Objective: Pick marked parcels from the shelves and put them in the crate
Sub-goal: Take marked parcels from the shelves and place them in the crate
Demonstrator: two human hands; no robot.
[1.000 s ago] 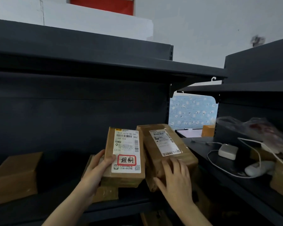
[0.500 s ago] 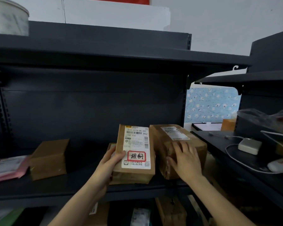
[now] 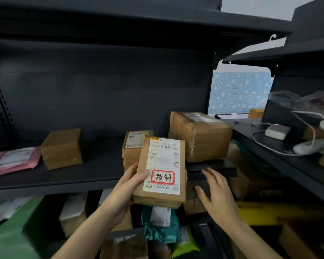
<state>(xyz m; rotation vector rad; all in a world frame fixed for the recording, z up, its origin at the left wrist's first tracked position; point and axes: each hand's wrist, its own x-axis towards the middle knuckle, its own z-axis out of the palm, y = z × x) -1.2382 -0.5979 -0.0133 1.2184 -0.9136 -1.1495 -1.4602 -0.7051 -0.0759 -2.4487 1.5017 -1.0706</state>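
My left hand (image 3: pixel 128 186) grips a brown cardboard parcel (image 3: pixel 162 172) by its left side, held upright in front of the dark shelf (image 3: pixel 64 180). Its white label carries a red-framed handwritten mark. My right hand (image 3: pixel 216 193) hovers open just right of the parcel, fingers spread, touching nothing. Behind the held parcel stands a small brown box (image 3: pixel 132 146) with a white label. A larger taped brown box (image 3: pixel 200 135) rests at the shelf's right end. No crate is in view.
A plain brown box (image 3: pixel 62 148) and a pink mailer (image 3: pixel 13 161) lie on the shelf's left. Below are a teal bag (image 3: pixel 161 227), green packaging (image 3: pixel 11 230) and more boxes. The right-hand shelf (image 3: pixel 269 146) holds a white charger (image 3: pixel 277 131), cables and a plastic bag.
My left hand has pulled the marked parcel off the shelf toward me. My right hand has let go of the larger box and drawn back. The view tilted down.
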